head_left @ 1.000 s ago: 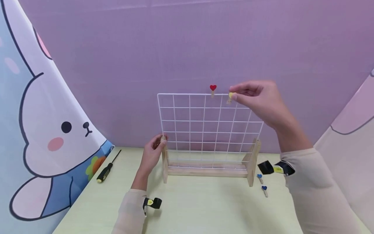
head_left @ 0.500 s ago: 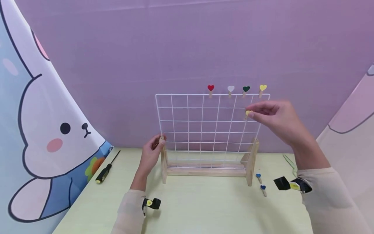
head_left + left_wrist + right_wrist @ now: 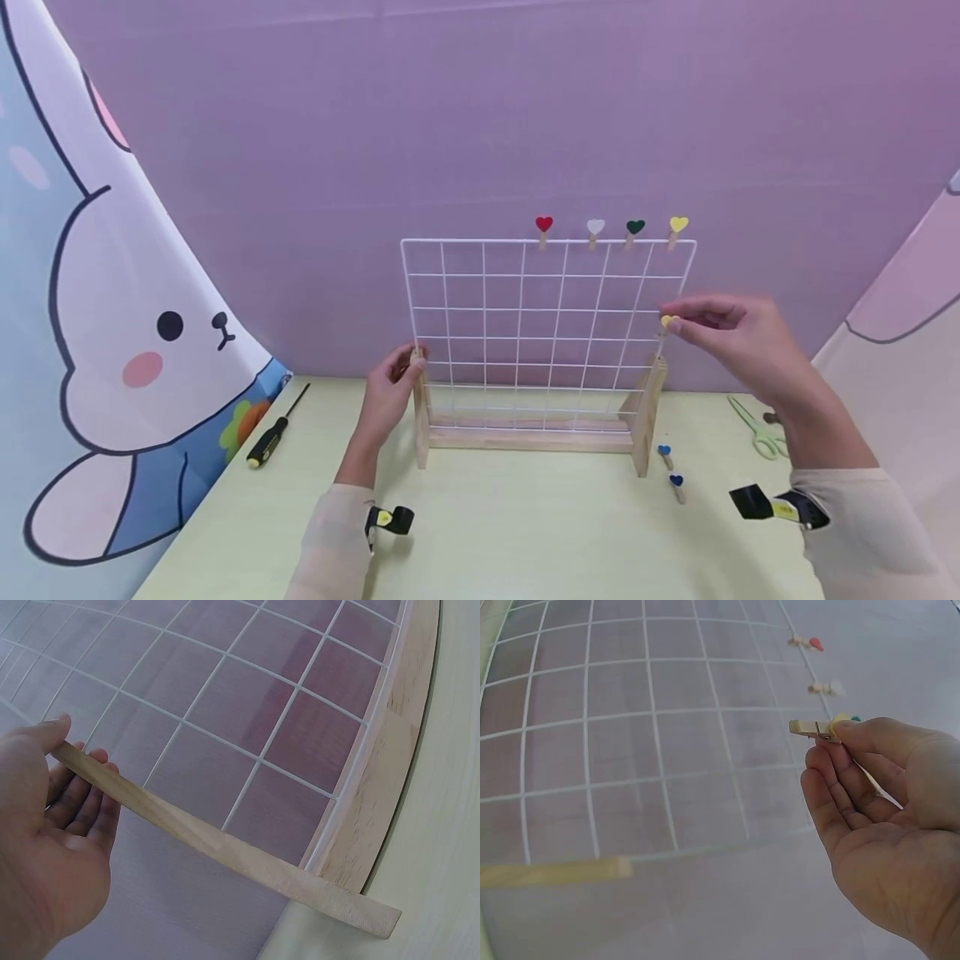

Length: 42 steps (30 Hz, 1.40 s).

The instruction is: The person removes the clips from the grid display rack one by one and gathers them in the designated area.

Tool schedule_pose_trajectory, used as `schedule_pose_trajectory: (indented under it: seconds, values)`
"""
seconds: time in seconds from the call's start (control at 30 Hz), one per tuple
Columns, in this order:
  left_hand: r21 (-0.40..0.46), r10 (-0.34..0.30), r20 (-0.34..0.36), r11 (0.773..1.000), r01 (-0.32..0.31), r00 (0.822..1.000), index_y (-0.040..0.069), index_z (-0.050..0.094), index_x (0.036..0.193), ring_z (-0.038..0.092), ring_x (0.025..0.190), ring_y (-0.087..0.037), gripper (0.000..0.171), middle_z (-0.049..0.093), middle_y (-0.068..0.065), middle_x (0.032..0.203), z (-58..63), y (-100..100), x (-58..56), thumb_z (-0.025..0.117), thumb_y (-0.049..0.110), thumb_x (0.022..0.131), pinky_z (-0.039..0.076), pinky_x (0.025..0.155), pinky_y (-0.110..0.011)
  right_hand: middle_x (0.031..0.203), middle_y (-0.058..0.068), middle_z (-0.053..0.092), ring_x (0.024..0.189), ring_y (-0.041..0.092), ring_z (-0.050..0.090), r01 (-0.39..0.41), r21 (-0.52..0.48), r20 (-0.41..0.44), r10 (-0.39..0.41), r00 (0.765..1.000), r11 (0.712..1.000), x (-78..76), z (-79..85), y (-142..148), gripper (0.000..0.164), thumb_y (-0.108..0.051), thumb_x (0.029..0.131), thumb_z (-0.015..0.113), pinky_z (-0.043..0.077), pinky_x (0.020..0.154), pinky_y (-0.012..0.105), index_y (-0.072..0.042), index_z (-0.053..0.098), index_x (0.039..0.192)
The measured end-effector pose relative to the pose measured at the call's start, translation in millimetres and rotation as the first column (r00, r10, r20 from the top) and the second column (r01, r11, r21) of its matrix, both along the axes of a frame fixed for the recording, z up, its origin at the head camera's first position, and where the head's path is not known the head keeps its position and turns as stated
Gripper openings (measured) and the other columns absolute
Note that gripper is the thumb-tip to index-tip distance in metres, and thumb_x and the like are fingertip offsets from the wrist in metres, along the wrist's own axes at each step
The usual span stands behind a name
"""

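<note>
A white wire grid [image 3: 465, 241] stands upright in a wooden stand [image 3: 532, 440]. My left hand [image 3: 388, 390] grips the top of the stand's left upright [image 3: 247, 859], thumb on one side and fingers behind. Between thumb and fingertips, my right hand [image 3: 742, 342] pinches a small wooden clothespin [image 3: 814, 729] with a yellow heart, beside the grid's right edge. Along the top wire are clipped a red-heart clothespin [image 3: 544, 225], a white one [image 3: 596, 227], a green one [image 3: 636, 227] and another yellow one [image 3: 678, 225].
Two blue-heart clothespins, one nearer [image 3: 677, 483] and one farther [image 3: 665, 452], lie right of the stand. Green scissors [image 3: 765, 440] lie partly behind the right forearm. A black-and-yellow screwdriver [image 3: 267, 443] is at the left, beside a rabbit-printed cloth [image 3: 135, 292].
My right hand has moved down and right from the top wire to the grid's right edge, still pinching the yellow-heart clothespin. The scissors have come into sight. The left hand stays put.
</note>
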<state>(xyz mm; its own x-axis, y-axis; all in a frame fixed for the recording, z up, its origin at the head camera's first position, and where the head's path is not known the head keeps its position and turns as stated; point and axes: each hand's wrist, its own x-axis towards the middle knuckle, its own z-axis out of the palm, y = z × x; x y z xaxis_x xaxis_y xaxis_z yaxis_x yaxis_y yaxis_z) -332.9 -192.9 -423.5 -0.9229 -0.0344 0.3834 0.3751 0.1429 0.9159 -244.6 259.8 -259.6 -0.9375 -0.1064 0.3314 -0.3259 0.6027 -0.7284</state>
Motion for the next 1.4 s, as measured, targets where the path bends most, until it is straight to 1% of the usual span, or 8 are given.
schedule_pose_trajectory:
  seconds: [0.13, 0.33, 0.53, 0.77, 1.0, 1.13, 1.23, 1.4]
  values:
    - [0.009, -0.007, -0.001, 1.000, 0.007, 1.000, 0.008, 0.064, 0.136, 0.065, 0.113, -0.007, 0.040, 0.068, -0.017, 0.134, 0.8, 0.6, -0.4, 0.068, 0.026, 0.101, 0.053, 0.097, -0.014, 0.113, -0.017, 0.075, 0.103, -0.005, 0.067, -0.003, 0.015, -0.002, 0.003, 1.000, 1.000, 1.2, -10.2, 10.8, 0.033, -0.033, 0.099, 0.071, 0.050, 0.085, 0.006, -0.015, 0.073, 0.126]
    - [0.002, -0.004, 0.012, 1.000, 0.004, 1.000, 0.007, 0.064, 0.137, 0.064, 0.115, -0.005, 0.041, 0.068, -0.016, 0.135, 1.6, 0.1, 0.8, 0.067, 0.027, 0.102, 0.052, 0.098, -0.013, 0.118, -0.014, 0.074, 0.105, -0.007, 0.065, 0.031, 0.040, 0.061, -0.033, 0.998, 0.999, 4.7, -24.1, 24.9, 0.036, -0.040, 0.099, 0.069, 0.050, 0.085, 0.007, -0.019, 0.072, 0.128]
    - [-0.001, 0.001, 0.015, 1.000, -0.001, 1.000, 0.010, 0.064, 0.137, 0.064, 0.119, -0.009, 0.039, 0.068, -0.014, 0.136, -0.1, -2.0, -0.4, 0.067, 0.028, 0.102, 0.052, 0.100, -0.014, 0.115, -0.016, 0.075, 0.105, -0.008, 0.066, -0.007, 0.041, 0.045, 0.005, 0.999, 0.999, 4.5, -40.3, 38.5, 0.034, -0.034, 0.100, 0.069, 0.050, 0.085, 0.005, -0.014, 0.071, 0.128]
    - [-0.011, 0.005, 0.011, 1.000, -0.005, 1.000, 0.012, 0.065, 0.137, 0.064, 0.119, -0.011, 0.039, 0.069, -0.012, 0.136, -0.3, -2.0, -0.4, 0.067, 0.029, 0.102, 0.052, 0.099, -0.014, 0.110, -0.023, 0.074, 0.101, -0.011, 0.066, -0.008, 0.020, 0.048, 0.007, 0.999, 1.000, 3.0, -65.6, 50.9, 0.033, -0.029, 0.100, 0.069, 0.052, 0.083, 0.006, -0.008, 0.072, 0.125]
    - [-0.014, 0.002, 0.013, 1.000, -0.002, 1.000, 0.013, 0.065, 0.137, 0.065, 0.118, -0.010, 0.040, 0.069, -0.012, 0.136, 0.5, -1.8, -1.8, 0.067, 0.031, 0.102, 0.052, 0.098, -0.014, 0.109, -0.021, 0.076, 0.101, -0.014, 0.063, 0.002, -0.002, 0.098, -0.002, 0.995, 1.000, -1.6, -93.0, 66.0, 0.033, -0.028, 0.102, 0.068, 0.050, 0.083, 0.006, -0.007, 0.071, 0.127]
    - [-0.012, 0.003, 0.010, 1.000, -0.003, 1.000, 0.011, 0.064, 0.138, 0.064, 0.119, -0.010, 0.042, 0.068, -0.013, 0.137, 0.4, -1.5, -1.7, 0.067, 0.031, 0.102, 0.052, 0.099, -0.013, 0.108, -0.019, 0.077, 0.100, -0.017, 0.061, 0.014, 0.002, 0.116, -0.014, 0.993, 1.000, -6.3, -111.3, 75.4, 0.031, -0.025, 0.103, 0.066, 0.047, 0.082, 0.007, -0.007, 0.071, 0.128]
    - [-0.007, 0.002, 0.005, 1.000, -0.002, 1.000, 0.008, 0.063, 0.139, 0.065, 0.117, -0.009, 0.042, 0.068, -0.015, 0.137, -0.1, -0.7, -1.4, 0.066, 0.029, 0.102, 0.052, 0.098, -0.013, 0.109, -0.023, 0.075, 0.101, -0.018, 0.059, 0.022, -0.002, 0.151, -0.021, 0.988, 1.000, -9.5, -123.0, 82.2, 0.034, -0.028, 0.103, 0.065, 0.045, 0.082, 0.007, -0.007, 0.070, 0.129]
    - [0.002, 0.000, 0.005, 1.000, 0.000, 1.000, 0.008, 0.063, 0.138, 0.065, 0.115, -0.007, 0.040, 0.068, -0.015, 0.136, -0.7, -0.3, -1.8, 0.066, 0.025, 0.102, 0.052, 0.097, -0.013, 0.109, -0.026, 0.073, 0.101, -0.017, 0.060, 0.018, -0.058, 0.164, -0.008, 0.986, 0.998, -14.9, -140.6, 90.4, 0.034, -0.027, 0.102, 0.067, 0.046, 0.082, 0.006, -0.006, 0.071, 0.129]
